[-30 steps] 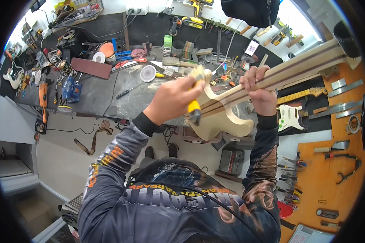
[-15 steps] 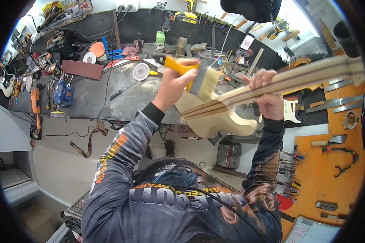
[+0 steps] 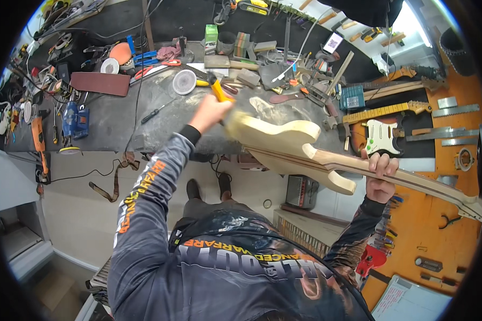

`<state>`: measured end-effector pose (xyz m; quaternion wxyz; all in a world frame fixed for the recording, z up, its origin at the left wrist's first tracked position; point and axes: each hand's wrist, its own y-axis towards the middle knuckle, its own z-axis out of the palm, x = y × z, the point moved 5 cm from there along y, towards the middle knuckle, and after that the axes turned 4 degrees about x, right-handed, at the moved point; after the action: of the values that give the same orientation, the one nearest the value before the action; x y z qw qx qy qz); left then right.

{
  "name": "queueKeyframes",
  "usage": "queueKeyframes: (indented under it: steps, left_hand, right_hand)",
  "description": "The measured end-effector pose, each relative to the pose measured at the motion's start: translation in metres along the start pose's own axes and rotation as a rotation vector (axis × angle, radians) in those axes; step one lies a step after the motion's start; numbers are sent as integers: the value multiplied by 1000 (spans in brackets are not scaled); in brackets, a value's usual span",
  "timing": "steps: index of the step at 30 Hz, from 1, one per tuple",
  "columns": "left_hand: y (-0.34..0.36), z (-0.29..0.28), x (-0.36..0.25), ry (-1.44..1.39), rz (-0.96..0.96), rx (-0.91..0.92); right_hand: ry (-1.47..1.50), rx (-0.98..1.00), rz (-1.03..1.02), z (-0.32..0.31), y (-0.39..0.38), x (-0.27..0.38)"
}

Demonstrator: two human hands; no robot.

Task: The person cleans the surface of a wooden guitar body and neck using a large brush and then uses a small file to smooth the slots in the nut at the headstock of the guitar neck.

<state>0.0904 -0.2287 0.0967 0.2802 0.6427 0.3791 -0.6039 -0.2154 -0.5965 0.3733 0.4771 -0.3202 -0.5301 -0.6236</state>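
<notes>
My left hand is closed round a wide paintbrush with a yellow handle and a dark end. The pale bristles are smeared by motion and lie against the left end of an unpainted wooden electric guitar. My right hand grips the guitar's neck, fingers wrapped over it. The guitar is held tilted over the bench's front edge, its body to the left and its headstock toward the lower right. Dark stripes run along the neck and through the body.
The grey workbench bears a dark red sanding belt, a blue power tool, a screwdriver and a white round lid-like disc. A sunburst guitar lies at the right, near saws on an orange board. An amplifier stands below.
The brush has moved left and down from above the guitar's body to its left end. The neck has swung downward at the right, and my right hand has gone down with it.
</notes>
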Motion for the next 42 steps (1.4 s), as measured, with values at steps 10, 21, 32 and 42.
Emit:
queueKeyframes:
  steps: [10, 21, 32, 42]
  left_hand:
    - [-3, 1, 9, 257, -50, -213]
    - [-64, 155, -150, -354, 324, 219]
    - [-92, 161, -269, -83, 977, 257]
    - [-98, 158, -256, -29, 871, 345]
  right_hand:
    - [-37, -174, -30, -8, -14, 4]
    - [-61, -355, -72, 30, 30, -8]
    - [-89, -449, -120, 21, 34, -10]
    - [-15, -396, -134, 33, 55, -19]
